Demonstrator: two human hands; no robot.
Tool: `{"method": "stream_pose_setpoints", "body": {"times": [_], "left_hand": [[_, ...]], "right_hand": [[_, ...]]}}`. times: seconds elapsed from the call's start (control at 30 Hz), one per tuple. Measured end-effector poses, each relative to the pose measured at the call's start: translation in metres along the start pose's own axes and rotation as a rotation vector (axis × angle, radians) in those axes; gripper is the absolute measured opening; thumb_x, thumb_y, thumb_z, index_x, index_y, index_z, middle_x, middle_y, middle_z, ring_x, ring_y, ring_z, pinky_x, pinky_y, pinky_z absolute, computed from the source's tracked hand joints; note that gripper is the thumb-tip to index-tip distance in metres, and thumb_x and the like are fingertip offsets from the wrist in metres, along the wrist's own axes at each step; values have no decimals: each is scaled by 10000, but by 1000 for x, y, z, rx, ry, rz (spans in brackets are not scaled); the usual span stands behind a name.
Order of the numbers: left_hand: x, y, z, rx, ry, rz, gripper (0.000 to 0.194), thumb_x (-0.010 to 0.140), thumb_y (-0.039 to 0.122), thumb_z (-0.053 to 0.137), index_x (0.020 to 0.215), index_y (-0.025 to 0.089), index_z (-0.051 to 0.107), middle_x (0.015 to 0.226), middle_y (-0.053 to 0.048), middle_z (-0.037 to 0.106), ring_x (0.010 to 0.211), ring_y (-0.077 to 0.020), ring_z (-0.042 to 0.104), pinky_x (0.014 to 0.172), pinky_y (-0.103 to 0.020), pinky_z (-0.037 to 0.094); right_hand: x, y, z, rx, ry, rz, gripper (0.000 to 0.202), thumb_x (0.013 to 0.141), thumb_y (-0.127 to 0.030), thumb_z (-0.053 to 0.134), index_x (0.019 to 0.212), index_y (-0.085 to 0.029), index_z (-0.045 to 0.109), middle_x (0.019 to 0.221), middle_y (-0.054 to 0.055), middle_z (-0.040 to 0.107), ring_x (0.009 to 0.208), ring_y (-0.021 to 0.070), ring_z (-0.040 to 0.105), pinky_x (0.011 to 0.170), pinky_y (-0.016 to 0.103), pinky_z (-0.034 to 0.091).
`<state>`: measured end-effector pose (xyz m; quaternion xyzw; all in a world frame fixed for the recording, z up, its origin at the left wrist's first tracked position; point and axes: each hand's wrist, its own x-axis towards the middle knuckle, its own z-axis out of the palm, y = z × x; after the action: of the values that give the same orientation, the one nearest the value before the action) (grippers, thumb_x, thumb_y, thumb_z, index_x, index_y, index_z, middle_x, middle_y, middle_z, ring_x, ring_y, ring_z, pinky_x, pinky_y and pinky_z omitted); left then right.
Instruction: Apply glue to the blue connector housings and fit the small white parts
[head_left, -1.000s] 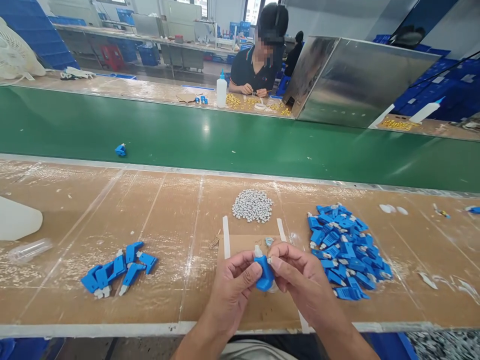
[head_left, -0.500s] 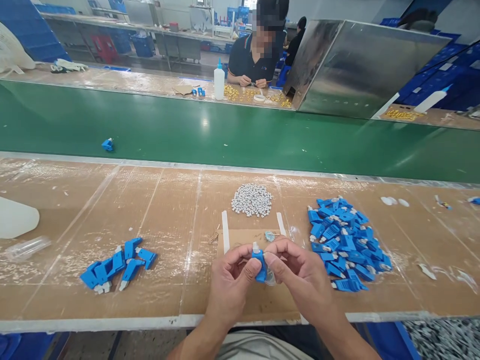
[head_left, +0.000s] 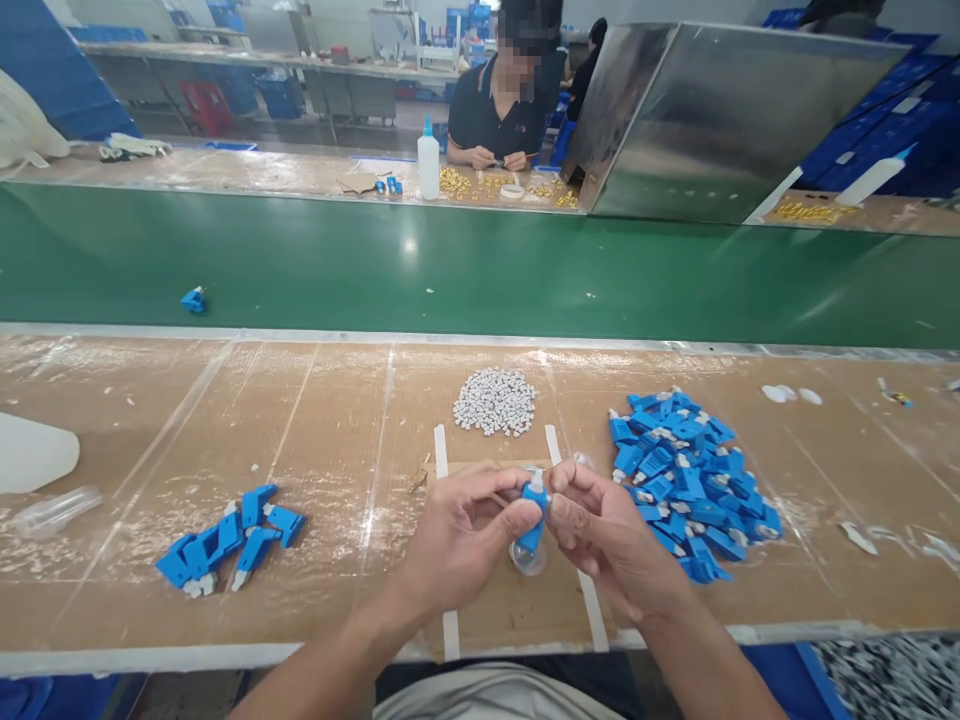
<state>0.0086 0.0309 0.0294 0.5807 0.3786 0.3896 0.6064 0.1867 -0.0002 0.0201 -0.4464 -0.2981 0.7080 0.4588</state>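
L hand (head_left: 466, 525): grip closed on blue part (head_left: 533, 530), held btwn thumb & fingers, white tip up. R hand (head_left: 611, 530): fingertips at part's right side; can't tell whether this grip is clenched or holds a small pc. Clear dish (head_left: 528, 562) shows below part, on cardboard (head_left: 517, 615) atop counter (head_left: 337, 600). White bits (head_left: 495, 402) lie beyond hands; blue pile (head_left: 697, 490) to R, smaller blue group (head_left: 229, 535) to L.
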Motion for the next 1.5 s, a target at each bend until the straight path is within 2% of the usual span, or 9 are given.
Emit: {"method": "stream_pose_setpoints", "body": {"times": [0.27, 0.4, 0.53, 0.67, 0.83, 1.0, 1.1, 1.33, 1.5], "left_hand": [[197, 35, -63, 502, 297, 43, 187, 924, 222, 594, 837, 72, 664, 702, -6, 658, 749, -137, 569, 787, -273, 452], [232, 41, -50, 559, 206, 116, 214, 968, 290, 553, 854, 121, 617, 819, 4, 641, 766, -127, 574, 801, -300, 472], [209, 11, 9, 640, -20, 127, 168, 911, 313, 625, 906, 147, 649, 847, -23, 666, 832, -153, 577, 823, -295, 455], [167, -24, 75, 744, -308, 46, 268, 744, 412, 778, 715, 184, 642, 619, -21, 638, 619, -189, 588, 640, -310, 438], [155, -43, 115, 855, -339, 0, 296, 738, 415, 763, 861, 177, 636, 710, -70, 686, 710, -264, 649, 656, -339, 429], [161, -41, 120, 828, -309, -11, 372, 728, 277, 747, 1052, 131, 638, 861, -145, 712, 879, -331, 665, 746, -394, 462], [152, -26, 107, 739, -349, -20, 370, 790, 256, 680, 1138, 136, 641, 787, -91, 698, 796, -285, 676, 727, -384, 483], [68, 14, 64, -105, -367, -97, 399, 809, 292, 746, 1145, 206, 550, 868, -16, 633, 691, -145, 654, 666, -279, 516], [18, 15, 56, -32, -216, -28, 326, 807, 228, 761, 1034, 208, 528, 887, -32, 643, 817, -161, 637, 768, -283, 501]], "right_hand": [[-38, -3, -30, -187, 106, -132, 411, 810, -541, 748, 749, -194, 539, 543, -92, 360, 422, 41, 207, 369, 179, 149], [-64, 0, -49, -236, 143, -127, 450, 798, -595, 729, 738, -185, 552, 623, -63, 399, 469, 55, 263, 413, 200, 196], [-80, 4, -75, -257, 188, -120, 430, 840, -577, 694, 741, -187, 543, 629, -57, 378, 548, 90, 287, 488, 223, 229], [-83, 4, -88, -281, 198, -127, 401, 862, -559, 675, 765, -192, 546, 652, -56, 369, 578, 106, 282, 520, 235, 239], [-82, -1, -84, -296, 192, -168, 380, 883, -537, 660, 765, -192, 553, 682, -42, 399, 612, 120, 309, 553, 245, 266], [-79, 3, -79, -280, 165, -176, 393, 870, -540, 679, 750, -186, 558, 648, -49, 400, 598, 113, 319, 552, 240, 275], [-78, 6, -78, -285, 155, -165, 396, 873, -542, 675, 755, -185, 554, 646, -54, 389, 582, 104, 298, 534, 235, 262], [-68, 8, -58, -168, 181, -218, 358, 843, -537, 713, 906, -202, 605, 691, -43, 477, 525, 87, 346, 434, 189, 302], [-58, 8, -36, 33, 240, -292, 451, 803, -512, 763, 1122, -229, 615, 857, 26, 619, 578, 119, 524, 422, 195, 439]]}}
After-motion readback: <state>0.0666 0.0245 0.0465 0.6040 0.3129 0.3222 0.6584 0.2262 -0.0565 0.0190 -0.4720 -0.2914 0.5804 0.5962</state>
